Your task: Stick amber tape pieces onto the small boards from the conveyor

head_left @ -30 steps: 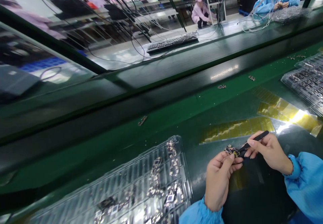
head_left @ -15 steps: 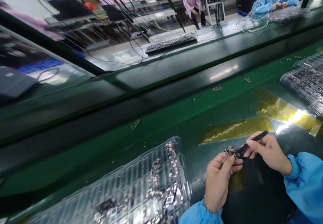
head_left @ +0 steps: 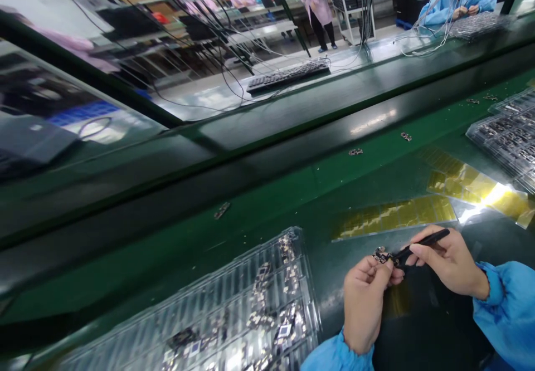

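Between thumb and fingers, my left hand (head_left: 368,293) pinches a small circuit board (head_left: 380,255) dotted with metal parts. My right hand (head_left: 445,259) grips black tweezers (head_left: 430,239), whose tip meets the right end of the board. Whether the tips hold anything is too small to tell. Just beyond the hands lies a sheet of yellow film stickers (head_left: 393,216), and a second yellow sheet (head_left: 476,186) is farther right. Left of my left hand, a clear plastic tray (head_left: 217,282) carries several similar boards.
On the green conveyor belt (head_left: 267,193) lie several small boards (head_left: 355,152). More filled clear trays (head_left: 501,131) are stacked at the right. Past the dark rail, a black keyboard (head_left: 288,76) rests among loose cables. A person in blue (head_left: 443,6) sits opposite; another in pink (head_left: 311,3) stands farther back.
The tweezers have tilted slightly flatter while staying at the board. Boards on the belt have shifted a little leftward and nearer. In the background, the person in pink has straightened from bending.
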`<state>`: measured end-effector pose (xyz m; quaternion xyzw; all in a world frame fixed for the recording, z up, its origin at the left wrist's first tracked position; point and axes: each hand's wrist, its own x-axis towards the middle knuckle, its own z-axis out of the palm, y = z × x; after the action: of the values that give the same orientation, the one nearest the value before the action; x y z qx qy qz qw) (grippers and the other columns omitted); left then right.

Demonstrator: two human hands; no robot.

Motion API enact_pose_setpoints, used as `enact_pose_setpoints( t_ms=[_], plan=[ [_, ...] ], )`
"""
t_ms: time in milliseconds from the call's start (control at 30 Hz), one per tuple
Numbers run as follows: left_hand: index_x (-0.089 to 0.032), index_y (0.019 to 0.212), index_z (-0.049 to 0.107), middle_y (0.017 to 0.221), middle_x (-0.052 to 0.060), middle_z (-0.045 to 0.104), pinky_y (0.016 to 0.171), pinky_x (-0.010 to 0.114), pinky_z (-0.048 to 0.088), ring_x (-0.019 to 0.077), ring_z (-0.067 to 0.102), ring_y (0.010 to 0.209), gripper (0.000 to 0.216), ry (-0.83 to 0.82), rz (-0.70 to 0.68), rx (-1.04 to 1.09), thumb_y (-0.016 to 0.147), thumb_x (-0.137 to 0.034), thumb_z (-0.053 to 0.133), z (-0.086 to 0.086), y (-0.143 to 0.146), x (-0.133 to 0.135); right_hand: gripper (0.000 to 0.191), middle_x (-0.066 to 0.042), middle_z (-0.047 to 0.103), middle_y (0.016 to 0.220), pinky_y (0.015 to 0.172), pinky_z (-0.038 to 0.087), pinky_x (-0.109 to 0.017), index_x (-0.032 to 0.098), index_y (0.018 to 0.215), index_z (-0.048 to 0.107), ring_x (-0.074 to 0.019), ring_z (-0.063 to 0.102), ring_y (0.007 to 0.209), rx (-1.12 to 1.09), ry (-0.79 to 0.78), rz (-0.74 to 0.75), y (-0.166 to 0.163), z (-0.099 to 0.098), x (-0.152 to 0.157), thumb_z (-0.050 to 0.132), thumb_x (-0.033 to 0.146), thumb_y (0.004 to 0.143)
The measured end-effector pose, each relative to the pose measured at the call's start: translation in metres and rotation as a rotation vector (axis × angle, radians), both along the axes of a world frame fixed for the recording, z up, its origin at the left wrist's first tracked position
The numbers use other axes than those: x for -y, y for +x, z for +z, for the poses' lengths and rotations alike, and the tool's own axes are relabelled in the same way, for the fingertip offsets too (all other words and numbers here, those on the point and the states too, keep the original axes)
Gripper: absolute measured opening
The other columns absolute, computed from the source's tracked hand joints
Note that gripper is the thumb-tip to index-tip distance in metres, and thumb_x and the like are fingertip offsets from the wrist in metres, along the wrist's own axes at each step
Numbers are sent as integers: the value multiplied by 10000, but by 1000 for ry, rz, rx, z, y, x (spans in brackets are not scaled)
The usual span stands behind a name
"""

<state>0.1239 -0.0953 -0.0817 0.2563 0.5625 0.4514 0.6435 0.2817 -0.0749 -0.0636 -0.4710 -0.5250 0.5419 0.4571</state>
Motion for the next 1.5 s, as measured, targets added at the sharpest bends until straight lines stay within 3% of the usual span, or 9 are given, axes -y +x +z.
enact_pose_setpoints(
  t_ms=[167,400,600,733,833,967,1167,1333,1500],
  plan=[
    [-120,624,612,532,25,621,538,214,456,120,588,516,257,-16,23,8,599,-330,757,4,2,-1,115,-62,708,791,654,548,-312,188,889,663,-190,677,687,168,255,-41,8,0,3,578,232,825],
    [-119,625,602,541,24,625,540,212,462,120,593,527,238,-22,25,24,618,-305,749,7,1,0,95,-31,716,751,653,527,-298,210,856,669,-188,679,688,306,330,26,8,4,3,585,229,814],
    [-113,665,602,569,29,632,559,215,471,113,592,546,206,-38,6,38,665,-282,719,7,1,2,133,-49,718,854,684,551,-301,205,920,663,-192,683,735,263,311,-121,9,3,0,570,234,830],
    [-111,681,602,585,23,622,561,217,484,110,592,559,206,-30,18,33,665,-282,717,23,-8,-2,150,-52,719,873,710,556,-314,211,922,680,-210,683,777,303,332,-225,9,-1,-2,592,265,813],
    [-111,730,616,621,21,621,554,233,498,118,599,565,232,55,87,-67,641,-293,729,43,-28,-24,173,-43,717,900,739,552,-300,220,937,686,-209,678,822,323,344,-232,11,-6,-1,592,285,807],
    [-116,779,612,688,20,620,581,237,507,112,605,600,201,121,263,-306,686,-278,685,60,-83,-81,216,-37,708,926,740,544,-274,229,952,682,-210,668,858,335,266,-181,16,-17,2,614,347,785],
    [-125,927,571,785,7,596,527,235,475,86,552,584,189,3,420,-766,850,-293,531,45,-171,-128,283,-70,678,856,653,533,-284,190,882,655,-216,645,796,154,35,-19,6,-18,-1,561,445,803],
    [-130,904,613,809,29,626,665,322,501,144,591,695,270,126,166,-1078,748,-347,645,16,-180,-145,307,-40,607,765,532,516,-241,162,859,555,-189,639,768,-170,-295,91,-6,-8,-9,533,463,802],
    [-187,797,695,860,53,680,862,357,456,229,617,863,352,362,-176,-1212,525,-404,749,-6,-155,-204,296,29,536,621,409,448,-178,159,795,479,-149,638,605,-355,-452,111,-14,-6,-17,623,399,698]
  ],
)
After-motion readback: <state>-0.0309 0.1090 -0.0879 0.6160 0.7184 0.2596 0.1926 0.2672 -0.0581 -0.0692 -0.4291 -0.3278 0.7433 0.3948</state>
